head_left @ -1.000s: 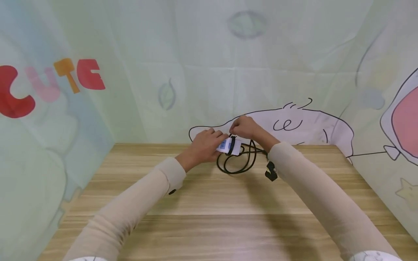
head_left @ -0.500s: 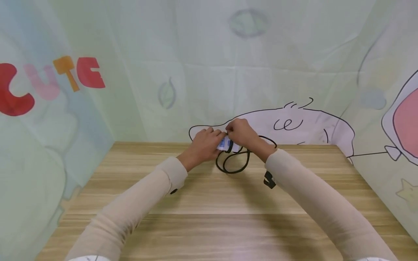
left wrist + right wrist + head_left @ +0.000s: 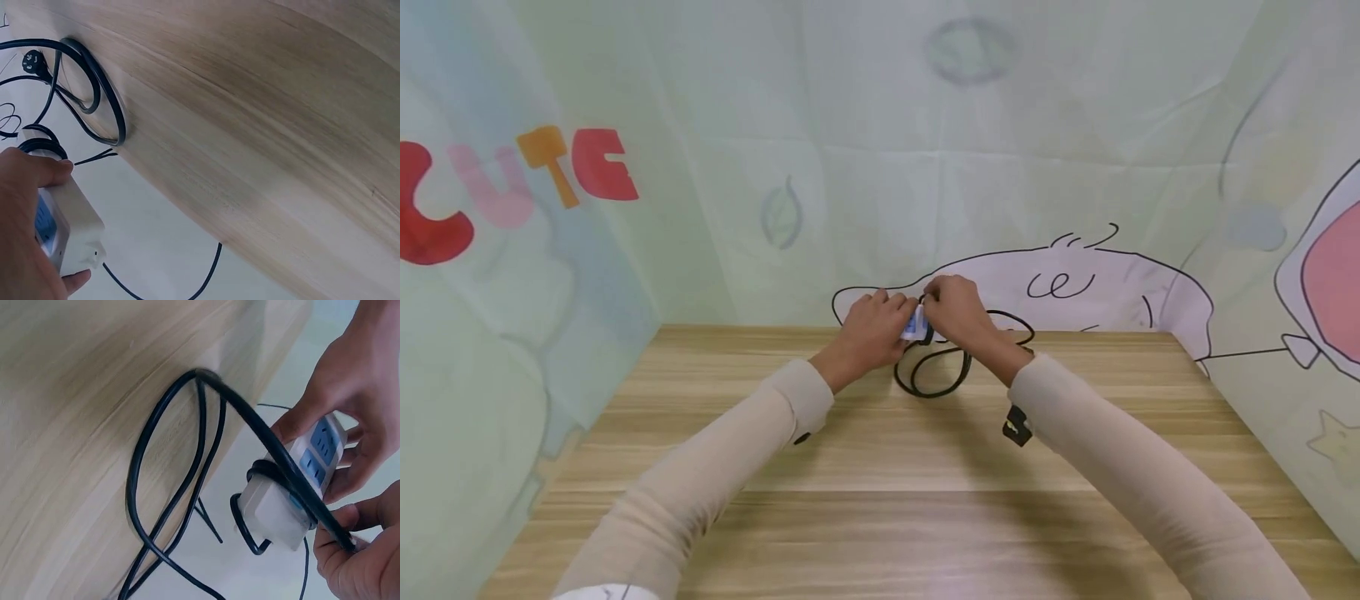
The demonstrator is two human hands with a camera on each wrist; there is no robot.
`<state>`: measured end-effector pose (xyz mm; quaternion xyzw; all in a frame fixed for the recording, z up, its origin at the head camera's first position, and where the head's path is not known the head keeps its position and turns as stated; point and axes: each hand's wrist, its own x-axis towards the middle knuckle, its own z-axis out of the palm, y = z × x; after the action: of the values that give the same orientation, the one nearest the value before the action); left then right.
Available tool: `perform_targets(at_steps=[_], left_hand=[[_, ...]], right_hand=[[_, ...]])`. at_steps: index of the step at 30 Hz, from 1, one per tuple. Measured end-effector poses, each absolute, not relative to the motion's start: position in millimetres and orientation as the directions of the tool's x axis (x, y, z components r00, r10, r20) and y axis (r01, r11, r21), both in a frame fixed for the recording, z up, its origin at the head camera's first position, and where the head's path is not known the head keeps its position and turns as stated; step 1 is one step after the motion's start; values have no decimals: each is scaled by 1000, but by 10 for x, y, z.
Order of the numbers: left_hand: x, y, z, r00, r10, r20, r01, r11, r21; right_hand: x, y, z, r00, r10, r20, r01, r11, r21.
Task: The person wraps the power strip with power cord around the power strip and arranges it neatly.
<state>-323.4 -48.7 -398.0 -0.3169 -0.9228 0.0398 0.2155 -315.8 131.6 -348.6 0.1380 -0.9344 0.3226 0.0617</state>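
Note:
A white power strip (image 3: 275,509) with blue sockets is held up near the table's back edge by my left hand (image 3: 871,333). In the left wrist view, the thumb lies along its top and a fingertip shows below. A black cord (image 3: 134,481) is wrapped round one end of the strip. My right hand (image 3: 958,312) pinches a length of this cord between thumb and fingers, right beside the strip, as the right wrist view shows. The rest of the cord hangs in loose loops over the table. Its black plug (image 3: 32,61) appears past the loops in the left wrist view.
The wood-grain table (image 3: 880,500) extends toward me under both sleeves. A printed cloth (image 3: 737,167) stands behind its back edge and along the sides. Below the right cuff a small black piece (image 3: 1017,427) shows.
My right hand has come down a little over the strip's right end, now covering more of it. The cord bows out in an arch behind the right wrist. The left hand stays nearly still.

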Motion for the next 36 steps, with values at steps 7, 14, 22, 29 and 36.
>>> perform_targets(at_steps=[7,14,22,29,36], left_hand=[[-3276,-509,-3971,-755,533,382,520,841,-146],[-3291,-548,-3845,-775,466,427,486,871,-71],[-3293,-567,-3766,-814,435,385,477,879,14],[-3296,-588,-3727,-840,395,373,473,869,146],[-3308,-625,-3661,-833,362,418,487,838,245]], right_hand=[[-3089,1275,-3498,-977,-188,96,-199,662,-723],[-3005,1257,-3564,-958,-285,13,-168,529,-832],[-2963,1399,-3683,-911,-406,-68,-146,474,-868],[-2885,1511,-3837,-826,-547,-135,-99,377,-921],[-2932,1645,-3949,-777,-612,-148,-83,333,-939]])
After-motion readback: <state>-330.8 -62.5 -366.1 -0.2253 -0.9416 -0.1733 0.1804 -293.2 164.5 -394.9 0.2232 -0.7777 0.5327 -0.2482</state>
